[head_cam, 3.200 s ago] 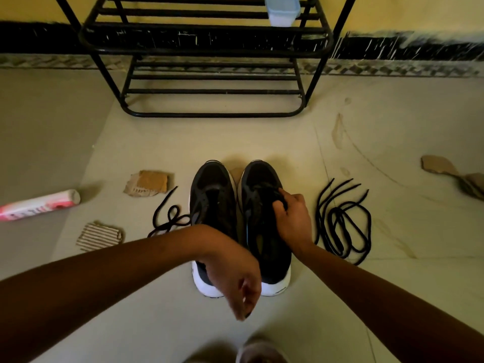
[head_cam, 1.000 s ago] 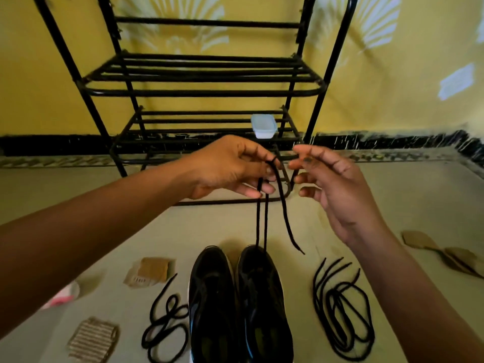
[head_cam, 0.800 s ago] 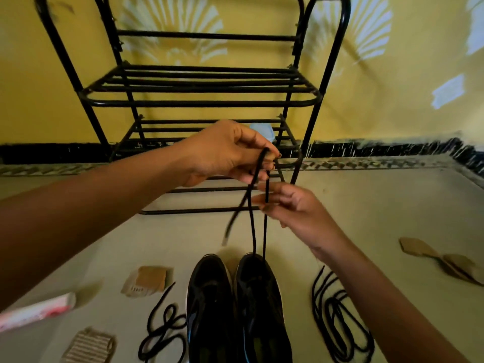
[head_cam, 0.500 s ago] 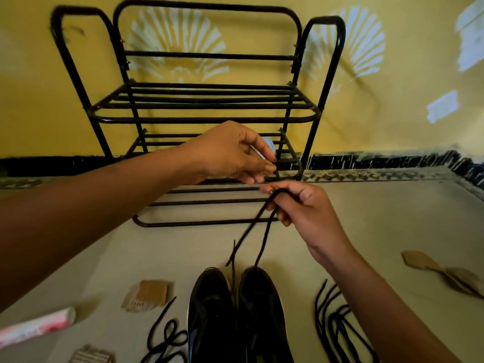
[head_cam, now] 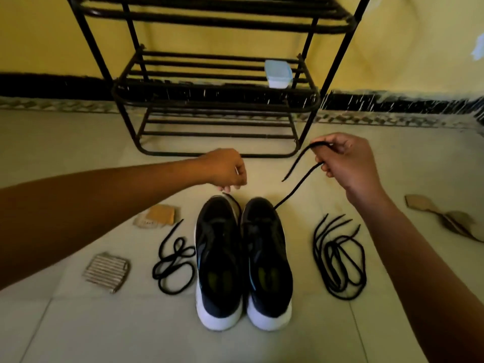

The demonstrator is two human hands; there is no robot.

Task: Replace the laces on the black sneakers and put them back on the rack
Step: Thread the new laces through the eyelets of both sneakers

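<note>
i see my right hand (head_cam: 345,163) pinching the lace (head_cam: 296,187) that runs up from the right sneaker (head_cam: 267,258); my left hand (head_cam: 225,170) is curled, but i cannot tell whether it grasps anything.

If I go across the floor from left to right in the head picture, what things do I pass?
Ribbed cardboard piece → small tangle of black lace → left-hand black sneaker → right-hand black sneaker → big coil of black laces → flattened cardboard scrap.

A black metal rack (head_cam: 217,100) stands against a yellow wall (head_cam: 406,48) edged by a dark skirting band (head_cam: 392,103). Pale floor tiles (head_cam: 78,323) spread below, and a patch of light (head_cam: 478,49) marks the wall at far right.
</note>
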